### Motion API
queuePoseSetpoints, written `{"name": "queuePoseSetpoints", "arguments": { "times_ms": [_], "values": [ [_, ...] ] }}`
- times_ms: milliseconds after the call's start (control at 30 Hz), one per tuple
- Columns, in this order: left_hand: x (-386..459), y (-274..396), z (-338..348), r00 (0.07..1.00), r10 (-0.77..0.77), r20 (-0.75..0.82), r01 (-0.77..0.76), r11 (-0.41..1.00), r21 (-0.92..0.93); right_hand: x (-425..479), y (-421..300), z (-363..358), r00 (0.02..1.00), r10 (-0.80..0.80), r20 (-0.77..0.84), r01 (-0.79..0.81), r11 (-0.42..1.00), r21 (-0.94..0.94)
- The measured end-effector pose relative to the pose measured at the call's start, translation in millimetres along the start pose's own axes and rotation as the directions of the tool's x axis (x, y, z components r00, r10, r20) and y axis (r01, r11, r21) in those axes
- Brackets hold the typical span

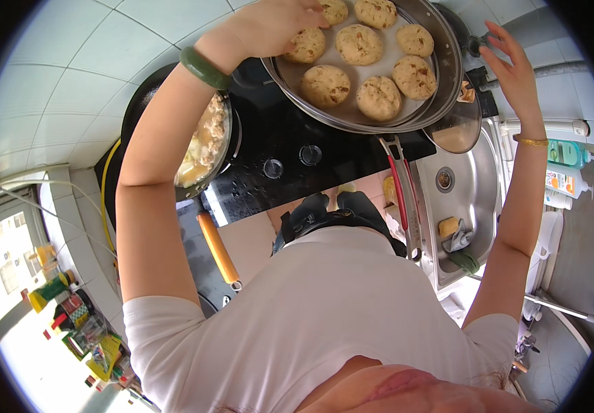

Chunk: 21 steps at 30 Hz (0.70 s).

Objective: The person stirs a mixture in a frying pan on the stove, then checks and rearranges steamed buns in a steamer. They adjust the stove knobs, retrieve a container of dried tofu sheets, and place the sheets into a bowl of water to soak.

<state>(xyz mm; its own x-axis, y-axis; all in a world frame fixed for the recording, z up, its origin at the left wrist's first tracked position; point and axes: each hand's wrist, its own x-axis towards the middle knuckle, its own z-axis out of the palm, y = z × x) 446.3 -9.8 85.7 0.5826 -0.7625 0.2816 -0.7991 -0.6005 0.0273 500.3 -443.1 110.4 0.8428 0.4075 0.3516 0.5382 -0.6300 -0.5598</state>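
Note:
At the top, a round metal steamer tray [305, 111] holds several dough buns [359, 45] flecked with brown bits, spaced apart on a pale liner. My left hand [281, 26], below a green bangle, reaches over the tray's left side; its fingers touch or hover just above a bun there, and the fingertips are partly hidden. To the right of the tray my right hand [508, 62] is raised with spread fingers and nothing in it. Below the tray, a red-handled metal tool [403, 196] points down past the edge of the black cooktop [255, 155].
Partly behind my left arm, a pan [209, 149] of food in broth sits on the cooktop, its wooden handle [217, 245] sticking out towards me. A glass lid [454, 129] overlaps the corner of the steel sink [462, 191], which contains a sponge [448, 227] and cloths.

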Motion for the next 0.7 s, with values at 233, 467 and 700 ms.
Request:
{"name": "queuePoseSetpoints", "arguments": {
  "times_ms": [233, 467, 700],
  "values": [
    [9.2, -6.6, 17.9, 0.956, -0.027, 0.292, 0.015, 0.999, 0.044, 7.0, -88.7, 30.0, 0.997, -0.044, 0.066, 0.044, 0.999, 0.007],
    [13.1, -8.1, 28.5, 0.963, -0.024, 0.267, -0.02, 0.987, 0.161, 19.6, -72.0, 28.9, 0.975, 0.011, 0.22, -0.036, 0.993, 0.112],
    [19.9, 0.0, 20.0, 0.923, -0.105, 0.371, 0.054, 0.988, 0.145, 27.3, -73.4, 19.4, 0.935, -0.016, 0.355, 0.034, 0.998, -0.045]
  ]
}}
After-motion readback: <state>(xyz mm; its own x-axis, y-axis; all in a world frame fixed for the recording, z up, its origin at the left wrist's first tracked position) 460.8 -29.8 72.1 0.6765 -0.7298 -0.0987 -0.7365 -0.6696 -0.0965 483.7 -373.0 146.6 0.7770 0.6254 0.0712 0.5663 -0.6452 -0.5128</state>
